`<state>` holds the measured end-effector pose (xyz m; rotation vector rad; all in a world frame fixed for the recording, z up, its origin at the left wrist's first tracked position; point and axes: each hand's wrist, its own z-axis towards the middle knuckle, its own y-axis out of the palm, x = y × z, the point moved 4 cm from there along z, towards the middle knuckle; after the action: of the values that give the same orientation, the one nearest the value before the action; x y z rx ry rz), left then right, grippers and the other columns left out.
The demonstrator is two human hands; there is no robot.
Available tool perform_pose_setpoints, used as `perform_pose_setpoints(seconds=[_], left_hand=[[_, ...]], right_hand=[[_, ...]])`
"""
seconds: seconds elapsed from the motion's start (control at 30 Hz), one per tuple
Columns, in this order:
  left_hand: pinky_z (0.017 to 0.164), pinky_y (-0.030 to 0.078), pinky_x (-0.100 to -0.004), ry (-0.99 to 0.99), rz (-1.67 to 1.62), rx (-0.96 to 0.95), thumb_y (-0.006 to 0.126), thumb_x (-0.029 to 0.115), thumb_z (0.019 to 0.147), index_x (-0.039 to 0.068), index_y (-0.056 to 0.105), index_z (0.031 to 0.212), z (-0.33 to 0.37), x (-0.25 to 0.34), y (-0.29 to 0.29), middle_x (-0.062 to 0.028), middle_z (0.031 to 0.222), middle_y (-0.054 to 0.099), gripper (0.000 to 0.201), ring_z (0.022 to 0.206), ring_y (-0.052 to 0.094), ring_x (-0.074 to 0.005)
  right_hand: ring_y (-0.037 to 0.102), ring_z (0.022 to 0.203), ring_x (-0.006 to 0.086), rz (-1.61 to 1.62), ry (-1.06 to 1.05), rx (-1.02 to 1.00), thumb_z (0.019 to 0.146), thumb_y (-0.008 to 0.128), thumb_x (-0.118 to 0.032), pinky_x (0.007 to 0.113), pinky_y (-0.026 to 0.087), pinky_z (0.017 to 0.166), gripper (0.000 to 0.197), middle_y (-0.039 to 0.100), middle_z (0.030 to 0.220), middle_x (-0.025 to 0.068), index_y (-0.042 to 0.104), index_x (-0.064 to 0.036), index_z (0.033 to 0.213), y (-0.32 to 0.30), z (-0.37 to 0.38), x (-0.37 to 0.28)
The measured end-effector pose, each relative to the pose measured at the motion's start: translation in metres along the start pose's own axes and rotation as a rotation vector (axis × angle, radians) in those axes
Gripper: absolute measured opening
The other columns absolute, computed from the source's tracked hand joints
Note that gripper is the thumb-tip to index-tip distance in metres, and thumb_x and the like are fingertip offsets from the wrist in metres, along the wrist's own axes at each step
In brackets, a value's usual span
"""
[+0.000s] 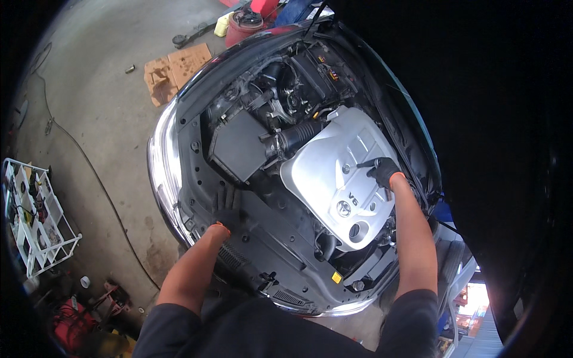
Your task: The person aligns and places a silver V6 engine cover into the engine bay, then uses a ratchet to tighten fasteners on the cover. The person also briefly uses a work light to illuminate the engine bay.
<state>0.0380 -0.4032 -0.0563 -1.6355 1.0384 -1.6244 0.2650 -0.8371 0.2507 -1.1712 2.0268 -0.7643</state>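
In the head view, my left hand, in a black glove with an orange cuff, rests palm down on the black plastic panel along the front of a car's engine bay. Its fingers are spread. Over the silver engine cover is my right hand, gloved the same way. One finger stretches left across the cover towards a round fastener; the others are partly bent, and I make out nothing held in them. A round oil filler cap shows at the cover's near end.
A black air filter box and ribbed intake hose lie left of the cover. The raised hood darkens the right side. On the floor are cardboard, a cable, a white wire rack and a red jack.
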Motion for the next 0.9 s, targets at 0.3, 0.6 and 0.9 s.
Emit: perform_pose_setpoints(seconds=[0.3, 0.6, 0.9], left_hand=[[0.126, 0.009, -0.0644, 0.019, -0.029, 0.067, 0.075, 0.05, 0.079, 0.009, 0.029, 0.165, -0.002, 0.003, -0.004, -0.0177, 0.174, 0.019, 0.106, 0.16, 0.012, -0.0471], [0.128, 0.005, -0.0624, -0.013, 0.077, -0.088, 0.071, 0.046, 0.086, 0.01, 0.023, 0.168, 0.001, 0.0, 0.003, -0.0169, 0.176, 0.013, 0.102, 0.161, 0.007, -0.0449], [0.128, 0.008, -0.0617, 0.02, 0.054, 0.015, 0.073, 0.047, 0.084, 0.008, 0.022, 0.167, -0.004, 0.011, -0.022, -0.0179, 0.175, 0.014, 0.105, 0.161, 0.006, -0.0446]], right_hand=[[0.071, 0.115, 0.0343, -1.01, -0.013, 0.325, 0.092, 0.066, -0.026, 0.046, 0.057, 0.094, 0.023, 0.075, 0.117, 0.0153, 0.075, -0.0119, 0.109, -0.014, 0.002, -0.038], [0.071, 0.114, 0.0351, -0.915, 0.06, 0.461, 0.094, 0.063, -0.024, 0.045, 0.057, 0.096, 0.022, 0.075, 0.117, 0.0171, 0.076, -0.0101, 0.105, -0.015, 0.021, -0.026], [0.07, 0.104, 0.0411, -0.837, -0.178, 0.443, 0.086, 0.068, -0.015, 0.049, 0.055, 0.09, 0.016, 0.074, 0.103, 0.0205, 0.072, -0.0106, 0.101, -0.018, 0.006, -0.033]])
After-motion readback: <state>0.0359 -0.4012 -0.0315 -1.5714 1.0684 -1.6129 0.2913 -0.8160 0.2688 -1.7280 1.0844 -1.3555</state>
